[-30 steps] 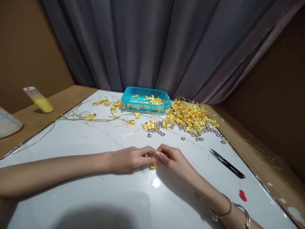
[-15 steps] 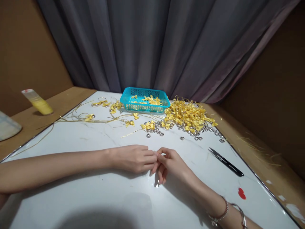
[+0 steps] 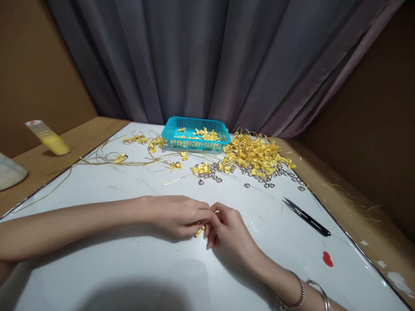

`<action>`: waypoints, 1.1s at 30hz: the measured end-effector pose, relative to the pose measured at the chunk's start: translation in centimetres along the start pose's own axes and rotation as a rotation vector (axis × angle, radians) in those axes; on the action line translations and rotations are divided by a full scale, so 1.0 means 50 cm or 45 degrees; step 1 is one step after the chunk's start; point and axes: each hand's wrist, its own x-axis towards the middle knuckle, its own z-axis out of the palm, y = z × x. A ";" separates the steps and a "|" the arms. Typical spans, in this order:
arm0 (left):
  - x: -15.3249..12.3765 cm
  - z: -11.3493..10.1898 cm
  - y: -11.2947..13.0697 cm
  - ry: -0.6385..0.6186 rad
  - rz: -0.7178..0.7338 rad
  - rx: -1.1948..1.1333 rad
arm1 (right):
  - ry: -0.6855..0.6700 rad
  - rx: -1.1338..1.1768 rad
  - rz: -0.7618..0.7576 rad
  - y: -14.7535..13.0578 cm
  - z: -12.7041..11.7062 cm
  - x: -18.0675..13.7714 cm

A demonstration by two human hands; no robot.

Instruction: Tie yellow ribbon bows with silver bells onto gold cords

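Observation:
Over the middle of the white table, my left hand [image 3: 183, 217] and my right hand [image 3: 227, 224] meet at the fingertips. A bit of a yellow ribbon bow [image 3: 200, 231] shows below the left fingers, between the two hands; most of it is hidden. My left fingers are closed around it. The right thumb and forefinger are pinched together against the left fingertips, and what they grip is hidden. Beyond the hands lie loose silver rings [image 3: 214, 175] and a big heap of yellow bows with gold cord [image 3: 253, 151].
A turquoise basket [image 3: 196, 144] with some bows stands at the back. Black-handled thread snips [image 3: 306, 217] and a red heart-shaped piece [image 3: 327, 259] lie at right. Long gold cords [image 3: 136, 163] stretch across the left. A tilted tube with yellow contents [image 3: 52, 140] stands beyond the left edge.
The yellow bow has come into view beneath my left fingers. Both hands have turned slightly while staying together, and the right fingers have curled inward. The whole view has shifted a little.

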 end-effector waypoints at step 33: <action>-0.007 0.071 0.005 0.474 -0.750 -0.810 | -0.002 -0.581 -0.541 0.032 0.016 -0.028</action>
